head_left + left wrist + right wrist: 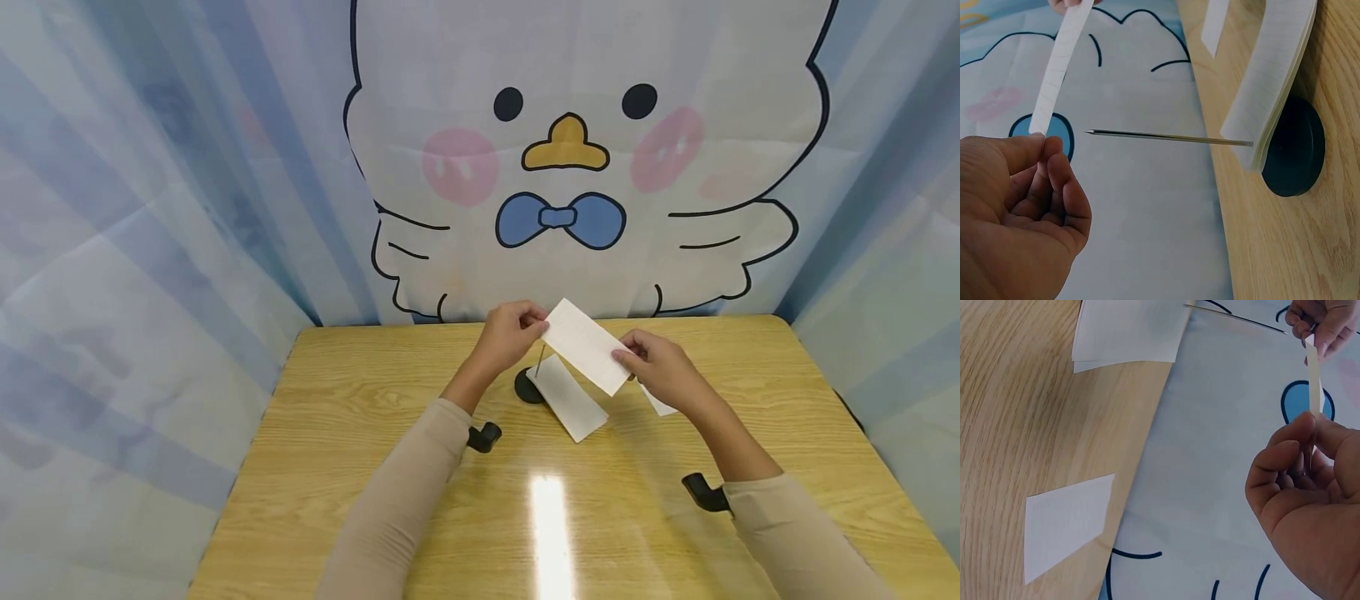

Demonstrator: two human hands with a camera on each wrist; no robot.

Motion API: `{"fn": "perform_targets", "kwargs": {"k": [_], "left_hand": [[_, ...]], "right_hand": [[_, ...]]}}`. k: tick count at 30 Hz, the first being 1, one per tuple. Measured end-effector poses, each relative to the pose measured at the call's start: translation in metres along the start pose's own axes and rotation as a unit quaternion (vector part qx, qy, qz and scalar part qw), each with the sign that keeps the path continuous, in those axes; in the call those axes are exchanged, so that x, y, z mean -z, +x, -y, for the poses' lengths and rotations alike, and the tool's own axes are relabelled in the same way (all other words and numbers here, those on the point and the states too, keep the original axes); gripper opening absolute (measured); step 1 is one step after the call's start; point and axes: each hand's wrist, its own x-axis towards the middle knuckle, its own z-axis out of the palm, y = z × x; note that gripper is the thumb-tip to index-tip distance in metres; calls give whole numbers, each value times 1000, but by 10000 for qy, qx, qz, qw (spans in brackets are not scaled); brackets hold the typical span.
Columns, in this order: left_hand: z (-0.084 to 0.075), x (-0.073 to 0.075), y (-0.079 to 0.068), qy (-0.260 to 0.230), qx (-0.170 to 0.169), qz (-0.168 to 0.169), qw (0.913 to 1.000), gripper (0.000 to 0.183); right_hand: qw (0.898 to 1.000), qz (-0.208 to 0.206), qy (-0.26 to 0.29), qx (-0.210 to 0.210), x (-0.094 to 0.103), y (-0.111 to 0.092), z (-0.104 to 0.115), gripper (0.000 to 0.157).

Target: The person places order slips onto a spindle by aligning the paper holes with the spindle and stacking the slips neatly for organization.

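Note:
Between both hands hangs a white paper slip [588, 346], raised above the table. My left hand [508, 337] pinches its left end between thumb and fingers. At the other end, my right hand [663, 365] pinches the slip's lower right corner. Below it stands a bill spike, its thin metal rod [1160, 136] rising from a round black base [1300, 153]. Several paper slips [567, 400] are pierced on that rod and lie low, near the base. The rod's pointed tip is bare and apart from the held slip.
Another white slip [1069, 528] lies on the wooden table [360, 467], right of the spike and partly hidden by my right hand in the head view. Behind the table's far edge hangs a printed curtain [555, 283]. Black wrist pieces [705, 492] stick out near both sleeves.

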Motion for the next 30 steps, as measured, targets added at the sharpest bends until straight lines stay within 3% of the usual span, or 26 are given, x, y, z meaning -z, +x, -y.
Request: {"fn": "perform_targets", "kwargs": {"k": [30], "left_hand": [[15, -10, 1, 317, 240, 144, 9991, 16]], "right_hand": [[9998, 19, 76, -182, -12, 0, -11, 25]]}}
